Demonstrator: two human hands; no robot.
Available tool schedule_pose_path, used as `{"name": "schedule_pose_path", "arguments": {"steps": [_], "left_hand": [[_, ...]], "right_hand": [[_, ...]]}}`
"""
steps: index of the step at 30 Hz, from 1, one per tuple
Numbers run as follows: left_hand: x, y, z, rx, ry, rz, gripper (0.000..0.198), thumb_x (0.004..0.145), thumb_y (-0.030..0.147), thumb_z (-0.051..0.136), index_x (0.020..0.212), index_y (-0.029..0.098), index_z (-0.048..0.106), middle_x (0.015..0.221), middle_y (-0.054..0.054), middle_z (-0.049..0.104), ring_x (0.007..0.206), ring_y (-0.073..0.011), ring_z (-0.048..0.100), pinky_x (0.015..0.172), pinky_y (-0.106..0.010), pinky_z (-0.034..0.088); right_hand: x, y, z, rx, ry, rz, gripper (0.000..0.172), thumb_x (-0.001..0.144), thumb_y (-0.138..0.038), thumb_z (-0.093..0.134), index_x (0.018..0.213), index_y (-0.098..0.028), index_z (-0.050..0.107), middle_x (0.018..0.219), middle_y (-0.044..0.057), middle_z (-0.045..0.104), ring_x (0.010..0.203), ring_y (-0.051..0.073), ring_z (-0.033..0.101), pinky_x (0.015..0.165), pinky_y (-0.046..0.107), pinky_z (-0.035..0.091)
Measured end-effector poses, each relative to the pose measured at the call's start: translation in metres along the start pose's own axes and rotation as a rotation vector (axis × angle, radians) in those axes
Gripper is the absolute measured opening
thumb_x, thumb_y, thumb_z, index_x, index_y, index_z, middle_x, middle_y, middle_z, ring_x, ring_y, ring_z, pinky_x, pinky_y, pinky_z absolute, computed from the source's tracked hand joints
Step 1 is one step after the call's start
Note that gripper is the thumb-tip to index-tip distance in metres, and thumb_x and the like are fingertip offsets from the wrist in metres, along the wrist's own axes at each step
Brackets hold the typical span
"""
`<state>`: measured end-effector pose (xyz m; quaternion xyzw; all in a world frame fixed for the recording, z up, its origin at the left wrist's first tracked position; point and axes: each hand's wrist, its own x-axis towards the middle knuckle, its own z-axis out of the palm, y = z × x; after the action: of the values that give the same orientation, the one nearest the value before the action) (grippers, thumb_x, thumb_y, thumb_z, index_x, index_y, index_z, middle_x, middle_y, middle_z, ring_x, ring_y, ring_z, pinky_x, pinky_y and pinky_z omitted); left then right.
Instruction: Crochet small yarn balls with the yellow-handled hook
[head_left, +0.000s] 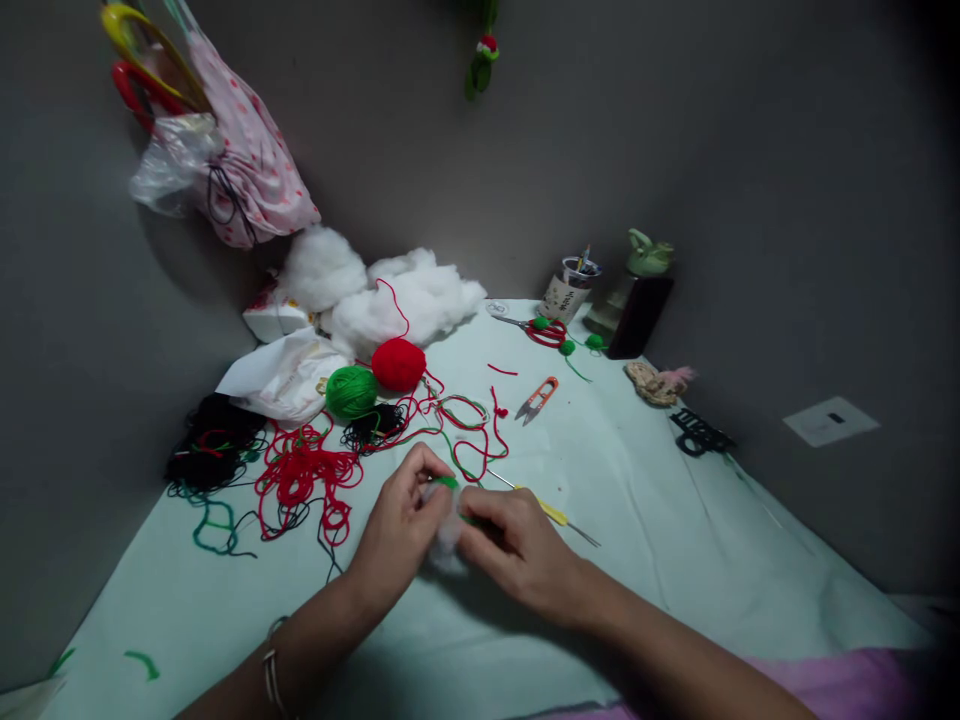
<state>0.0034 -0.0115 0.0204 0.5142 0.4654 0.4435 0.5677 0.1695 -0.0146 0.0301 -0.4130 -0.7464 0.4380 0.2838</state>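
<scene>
White stuffing is pinched by the right hand's fingers, a green piece by the left hand's, toward the table's near edge, presumably to steady soft fluff; red yarn lies near the left edge, perhaps for easy reach.

You have white fluff, a green ball, a red ball, orange-handled snips, a pale mint table and a pink bag dotted with red.
</scene>
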Motion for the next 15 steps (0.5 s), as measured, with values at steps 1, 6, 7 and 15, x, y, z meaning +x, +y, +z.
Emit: {"name": "schedule_pose_path", "arguments": {"steps": [1, 6, 7, 15], "left_hand": [[0.000, 0.000, -0.001, -0.023, -0.025, -0.017, 0.008, 0.084, 0.027, 0.058, 0.086, 0.022, 0.053, 0.070, 0.006, 0.048, 0.063, -0.0138, 0.043, 0.057, -0.027, 0.037], [-0.004, -0.002, -0.004, -0.207, -0.085, -0.111, 0.024, 0.096, 0.044, 0.057, 0.101, 0.021, 0.058, 0.077, 0.004, 0.054, 0.069, -0.0135, 0.047, 0.063, -0.026, 0.039], [-0.004, -0.002, -0.004, -0.225, -0.089, -0.108, 0.026, 0.095, 0.046, 0.060, 0.103, 0.021, 0.059, 0.079, 0.004, 0.055, 0.070, -0.0134, 0.048, 0.064, -0.026, 0.040], [0.000, -0.004, 0.000, -0.281, -0.080, -0.095, 0.032, 0.083, 0.038, 0.075, 0.096, 0.023, 0.050, 0.066, 0.006, 0.056, 0.057, -0.0122, 0.049, 0.056, -0.024, 0.039]], "right_hand": [[0.001, 0.001, -0.001, 0.019, 0.019, 0.037, 0.031, 0.089, -0.024, 0.054, 0.063, -0.021, 0.039, 0.057, -0.008, 0.032, 0.053, 0.009, 0.029, 0.052, 0.024, 0.024], [0.007, 0.006, -0.008, 0.114, 0.153, 0.141, 0.033, 0.084, -0.028, 0.055, 0.057, -0.022, 0.037, 0.055, -0.007, 0.032, 0.054, 0.009, 0.029, 0.050, 0.025, 0.023], [0.008, 0.007, -0.010, 0.114, 0.164, 0.146, 0.033, 0.084, -0.028, 0.055, 0.057, -0.022, 0.037, 0.055, -0.007, 0.032, 0.054, 0.009, 0.029, 0.050, 0.025, 0.023], [0.005, 0.008, -0.008, 0.045, 0.101, 0.108, 0.031, 0.090, -0.027, 0.051, 0.062, -0.021, 0.039, 0.057, -0.006, 0.033, 0.055, 0.010, 0.032, 0.052, 0.025, 0.024]]}}
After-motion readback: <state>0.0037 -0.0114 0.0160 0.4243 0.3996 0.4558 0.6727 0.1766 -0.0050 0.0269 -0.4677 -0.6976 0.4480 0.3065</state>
